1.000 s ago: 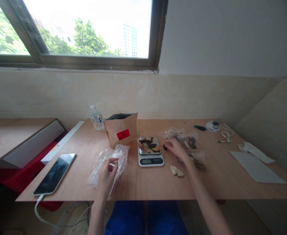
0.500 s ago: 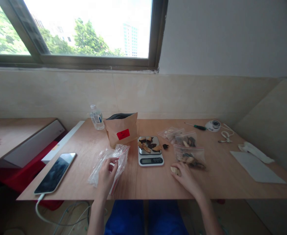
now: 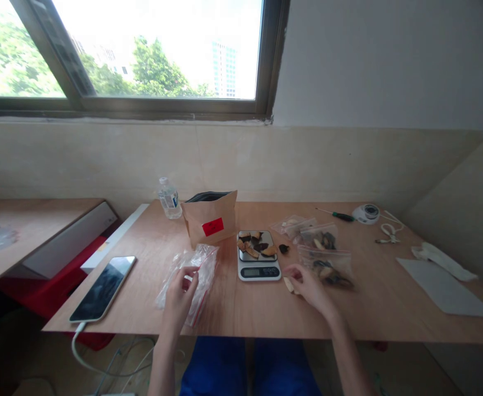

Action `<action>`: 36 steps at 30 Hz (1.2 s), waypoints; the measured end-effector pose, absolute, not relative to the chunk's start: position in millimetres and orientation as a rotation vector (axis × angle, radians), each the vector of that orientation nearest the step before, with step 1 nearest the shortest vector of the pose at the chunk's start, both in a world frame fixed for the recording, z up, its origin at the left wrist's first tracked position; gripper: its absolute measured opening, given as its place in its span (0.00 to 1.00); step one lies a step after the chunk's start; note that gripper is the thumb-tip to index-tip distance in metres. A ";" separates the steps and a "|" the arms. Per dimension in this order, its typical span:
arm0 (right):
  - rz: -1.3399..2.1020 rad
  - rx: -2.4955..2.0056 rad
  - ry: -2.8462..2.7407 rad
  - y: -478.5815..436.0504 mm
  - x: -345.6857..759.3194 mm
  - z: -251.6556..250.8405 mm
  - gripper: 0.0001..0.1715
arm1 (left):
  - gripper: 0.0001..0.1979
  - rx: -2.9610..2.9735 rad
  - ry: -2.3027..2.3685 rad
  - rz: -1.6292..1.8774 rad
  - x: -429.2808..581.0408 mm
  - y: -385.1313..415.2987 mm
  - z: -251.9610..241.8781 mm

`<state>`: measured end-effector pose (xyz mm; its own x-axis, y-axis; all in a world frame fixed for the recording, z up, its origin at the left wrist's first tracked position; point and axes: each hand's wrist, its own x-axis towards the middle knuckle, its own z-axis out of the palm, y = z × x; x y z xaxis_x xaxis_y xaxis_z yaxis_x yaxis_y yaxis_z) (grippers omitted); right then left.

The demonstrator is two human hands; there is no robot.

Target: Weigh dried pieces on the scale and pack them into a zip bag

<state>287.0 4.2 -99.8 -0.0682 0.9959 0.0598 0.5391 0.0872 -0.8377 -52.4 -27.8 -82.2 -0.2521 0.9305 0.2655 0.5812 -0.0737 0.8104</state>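
Observation:
My left hand (image 3: 182, 291) rests over a pile of clear zip bags (image 3: 202, 258), thumb and fingers pinched on a bag's red-lined edge. Low over the table, just right of the white kitchen scale (image 3: 260, 273), my right hand (image 3: 307, 286) has its fingers closed on a pale dried slice (image 3: 289, 284), partly hidden by the hand. Several brown-edged dried slices (image 3: 253, 252) lie on the scale's plate; its display is too small to read. One dark dried piece (image 3: 283, 248) sits on the table beside the scale.
Filled zip bags (image 3: 332, 272) lie beyond my right hand. Behind the scale stand an open kraft pouch (image 3: 210, 212) and a water bottle (image 3: 170, 199). A phone (image 3: 103, 289) with a cable lies left. Farther right are a screwdriver (image 3: 343, 216), a white camera (image 3: 366, 214) and white paper (image 3: 445, 286).
My right hand has moved left and slightly away from me, toward the scale, with the pale slice. My left hand stays on the bags. The view has shifted slightly.

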 end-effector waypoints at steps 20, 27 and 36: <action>0.621 -1.454 -1.426 160.4 254.7 -109.1 0.06 | 0.13 1.672 1.759 1.173 -54.5 -26.5 -89.2; 0.562 -1.399 -1.553 126.0 273.9 -109.0 0.10 | 0.14 1.673 1.760 1.152 -52.9 -25.4 -89.7; 0.185 -1.458 -1.784 90.3 301.4 -146.3 0.15 | 0.14 1.685 1.719 1.156 -47.4 -24.5 -89.6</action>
